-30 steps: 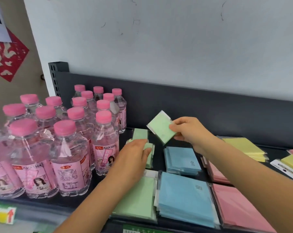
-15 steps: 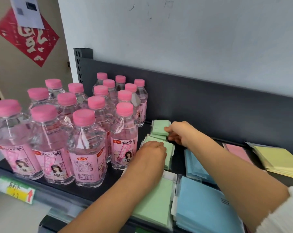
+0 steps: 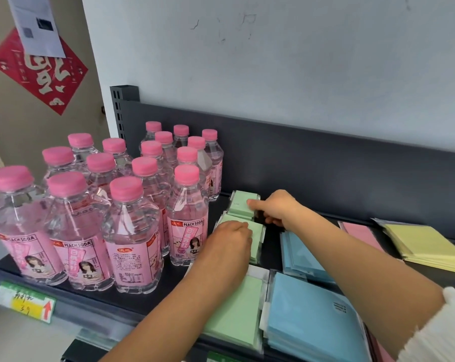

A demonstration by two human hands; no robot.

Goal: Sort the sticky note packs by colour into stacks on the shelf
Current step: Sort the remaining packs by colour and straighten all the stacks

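Observation:
Small green sticky note packs form a rear stack (image 3: 243, 203) near the shelf's back panel. My right hand (image 3: 276, 209) touches that stack's right edge; whether its fingers grip the top pack I cannot tell. My left hand (image 3: 232, 241) lies knuckles up on a second small green stack (image 3: 257, 240) just in front of it, fingers curled down. A large green stack (image 3: 236, 313) sits at the front edge, with large blue packs (image 3: 312, 322) beside it and small blue packs (image 3: 298, 253) behind those. Pink packs (image 3: 359, 235) and yellow packs (image 3: 425, 246) lie at the right.
Several pink-capped peach soda bottles (image 3: 132, 223) crowd the left half of the dark shelf (image 3: 148, 301), the nearest one right beside the green stacks. The shelf's dark back panel (image 3: 312, 165) rises behind. A price tag (image 3: 25, 301) hangs on the front edge.
My right hand brought the lifted small green pack down onto the rear green stack and stays at its edge. My left hand stayed on the middle green stack. The view shifted left.

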